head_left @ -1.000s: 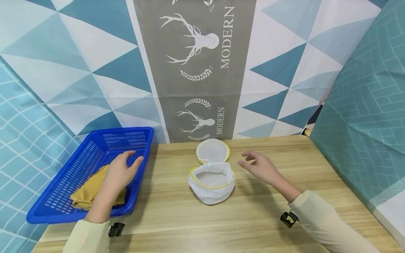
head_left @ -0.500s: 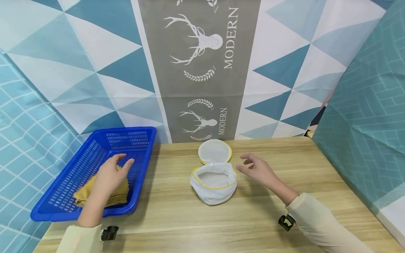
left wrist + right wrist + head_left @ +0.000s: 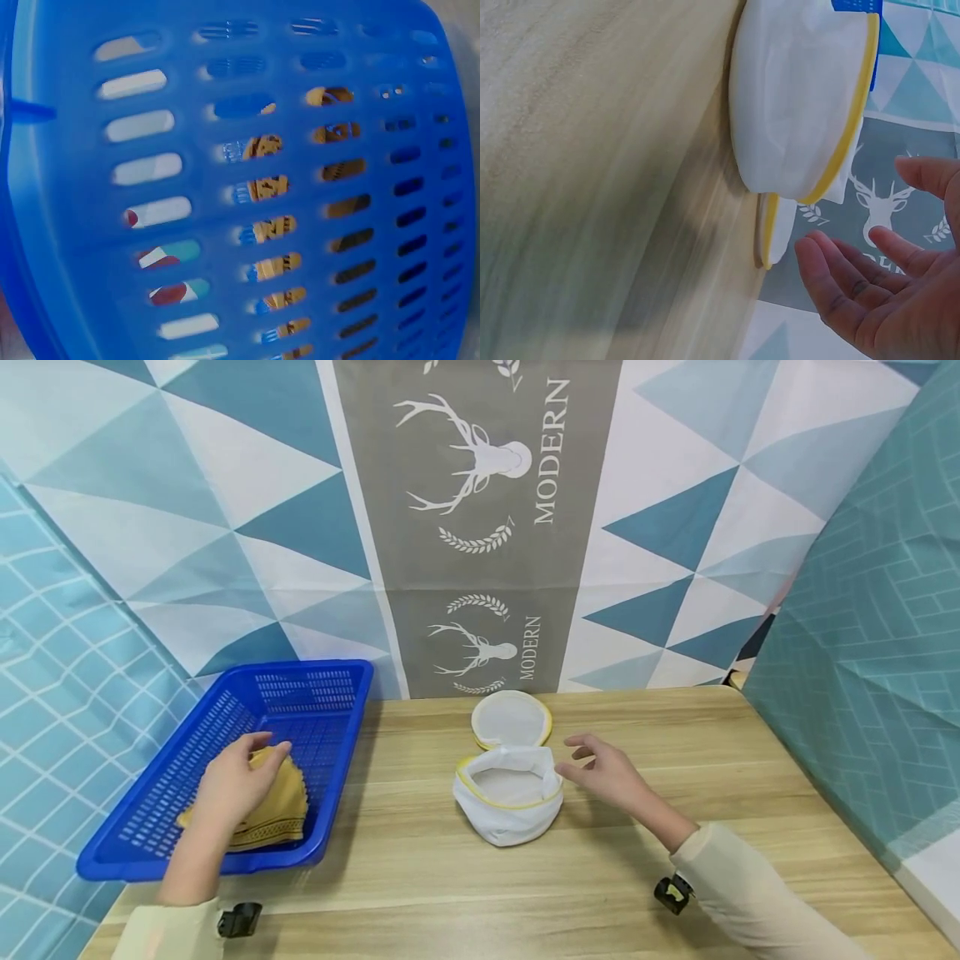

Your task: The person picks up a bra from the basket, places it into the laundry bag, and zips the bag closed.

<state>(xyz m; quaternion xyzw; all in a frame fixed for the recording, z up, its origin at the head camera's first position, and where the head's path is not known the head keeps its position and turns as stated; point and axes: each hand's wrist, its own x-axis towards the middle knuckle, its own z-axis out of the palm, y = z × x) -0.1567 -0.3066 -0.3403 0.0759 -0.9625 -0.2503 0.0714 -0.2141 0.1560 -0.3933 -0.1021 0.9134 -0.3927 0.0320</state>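
A blue slotted plastic basket (image 3: pixel 341 752) on the left holds a mustard-yellow cloth (image 3: pixel 281 806) with a patterned hem. Above that cloth is my left hand (image 3: pixel 232 781), thumb and fingers spread apart and loosely bent; whether it touches the cloth cannot be told. The left wrist view shows only the basket's slotted wall (image 3: pixel 225 172), with cloth visible through the slots. Mid-table stands a white fabric bag (image 3: pixel 506 818) with yellow edging, its mouth open and its round lid (image 3: pixel 510 720) folded back. Just right of the bag, my right hand (image 3: pixel 611 777) hovers with relaxed fingers, holding nothing.
The wooden table (image 3: pixel 405 893) meets a patterned hanging cloth (image 3: pixel 487 543) at the back. Teal sheeting (image 3: pixel 862 693) closes off the right side, and blue checked sheeting (image 3: pixel 52 693) the left. Black wrist cameras sit under both sleeves.
My left hand has moved left and towards me, further over the yellow cloth. The right hand has drifted slightly closer to the bag. The head view has shifted a little.
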